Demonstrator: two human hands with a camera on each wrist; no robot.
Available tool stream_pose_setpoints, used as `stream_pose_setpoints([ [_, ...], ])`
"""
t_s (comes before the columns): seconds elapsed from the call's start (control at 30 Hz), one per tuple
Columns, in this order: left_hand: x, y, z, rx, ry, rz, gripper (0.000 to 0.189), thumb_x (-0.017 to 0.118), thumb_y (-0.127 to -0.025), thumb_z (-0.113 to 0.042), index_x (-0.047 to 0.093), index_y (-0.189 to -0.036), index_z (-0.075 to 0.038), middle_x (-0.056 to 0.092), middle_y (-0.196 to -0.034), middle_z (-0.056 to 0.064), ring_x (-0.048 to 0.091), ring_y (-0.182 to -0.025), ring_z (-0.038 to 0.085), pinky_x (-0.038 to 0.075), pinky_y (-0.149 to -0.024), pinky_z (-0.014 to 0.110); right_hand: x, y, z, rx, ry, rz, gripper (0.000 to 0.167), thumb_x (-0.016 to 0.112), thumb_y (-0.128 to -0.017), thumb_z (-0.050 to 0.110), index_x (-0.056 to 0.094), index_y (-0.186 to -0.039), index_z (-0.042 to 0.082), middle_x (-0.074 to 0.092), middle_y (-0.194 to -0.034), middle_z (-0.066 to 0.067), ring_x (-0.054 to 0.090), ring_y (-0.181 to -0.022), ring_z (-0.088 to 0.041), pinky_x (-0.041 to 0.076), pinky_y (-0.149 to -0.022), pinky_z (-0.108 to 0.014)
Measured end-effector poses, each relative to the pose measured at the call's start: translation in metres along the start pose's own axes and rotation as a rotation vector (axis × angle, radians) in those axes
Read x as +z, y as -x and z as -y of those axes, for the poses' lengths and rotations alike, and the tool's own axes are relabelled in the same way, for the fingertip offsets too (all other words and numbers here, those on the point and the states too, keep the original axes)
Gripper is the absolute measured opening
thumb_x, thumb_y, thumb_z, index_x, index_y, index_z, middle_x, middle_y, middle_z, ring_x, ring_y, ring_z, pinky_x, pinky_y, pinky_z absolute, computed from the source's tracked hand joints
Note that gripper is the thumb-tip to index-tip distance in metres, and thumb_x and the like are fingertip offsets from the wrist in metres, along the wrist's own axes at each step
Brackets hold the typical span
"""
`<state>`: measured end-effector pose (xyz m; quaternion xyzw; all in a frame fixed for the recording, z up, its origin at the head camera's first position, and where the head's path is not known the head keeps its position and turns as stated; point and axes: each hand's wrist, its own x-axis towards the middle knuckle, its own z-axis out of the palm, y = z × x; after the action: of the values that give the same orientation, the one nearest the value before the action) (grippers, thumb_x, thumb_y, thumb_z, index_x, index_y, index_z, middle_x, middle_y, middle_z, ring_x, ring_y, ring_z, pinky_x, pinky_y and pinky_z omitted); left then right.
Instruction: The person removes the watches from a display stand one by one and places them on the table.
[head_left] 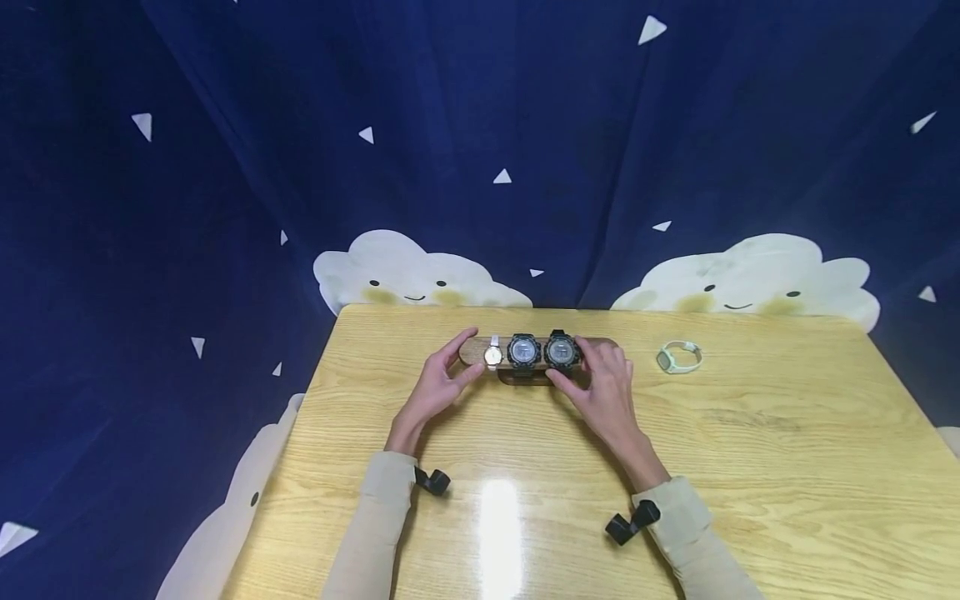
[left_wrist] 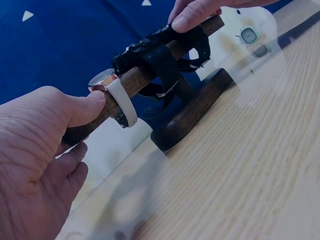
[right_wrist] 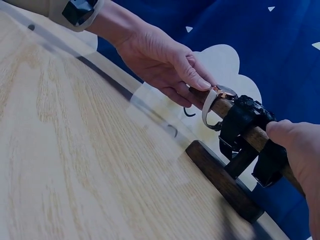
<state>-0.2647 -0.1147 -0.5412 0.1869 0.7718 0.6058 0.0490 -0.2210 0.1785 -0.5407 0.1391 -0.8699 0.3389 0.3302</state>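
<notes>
A dark wooden watch stand [head_left: 470,352] carries three wristwatches along its horizontal bar. My left hand [head_left: 437,387] grips the bar's left end, the thumb against the white-strapped watch [head_left: 492,357] and the other fingers behind and below the wood. Beside that sits a black digital watch [head_left: 524,350] in the middle. Toward the right, my right hand [head_left: 609,393] holds the other black digital watch [head_left: 561,351] between thumb and forefinger. In the left wrist view, the black straps loop round the bar above the stand's base [left_wrist: 192,112].
A pale green watch [head_left: 664,361] lies on the wooden table [head_left: 787,467] to the right of the stand. Behind the table's far edge hangs a dark blue curtain [head_left: 450,200] printed with clouds and white triangles.
</notes>
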Motion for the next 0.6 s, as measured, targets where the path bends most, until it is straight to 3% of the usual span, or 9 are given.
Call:
stream_pose_setpoints([
  [0.23, 0.0001, 0.0001, 0.0002, 0.012, -0.003, -0.001, 0.065, 0.071, -0.101, -0.017, 0.045, -0.159, -0.028, 0.039, -0.166, 0.001, 0.032, -0.154, 0.026, 0.025, -0.127, 0.043, 0.0012, 0.0009, 0.0023, 0.013, 0.01, 0.009, 0.071, 0.094, -0.078, 0.03, 0.065, -0.133, -0.003, 0.055, -0.084, -0.012, 0.049, -0.092, -0.036, 0.027, -0.075, -0.04],
  [0.6, 0.0003, -0.0012, 0.0018, 0.008, -0.01, -0.005, 0.064, 0.07, -0.101, -0.017, 0.045, -0.159, -0.026, 0.04, -0.165, 0.002, 0.034, -0.154, 0.025, 0.025, -0.127, 0.043, 0.0004, 0.0008, 0.0035, 0.027, 0.015, 0.015, 0.069, 0.09, -0.082, 0.029, 0.063, -0.137, -0.004, 0.053, -0.084, -0.008, 0.05, -0.096, -0.036, 0.029, -0.076, -0.039],
])
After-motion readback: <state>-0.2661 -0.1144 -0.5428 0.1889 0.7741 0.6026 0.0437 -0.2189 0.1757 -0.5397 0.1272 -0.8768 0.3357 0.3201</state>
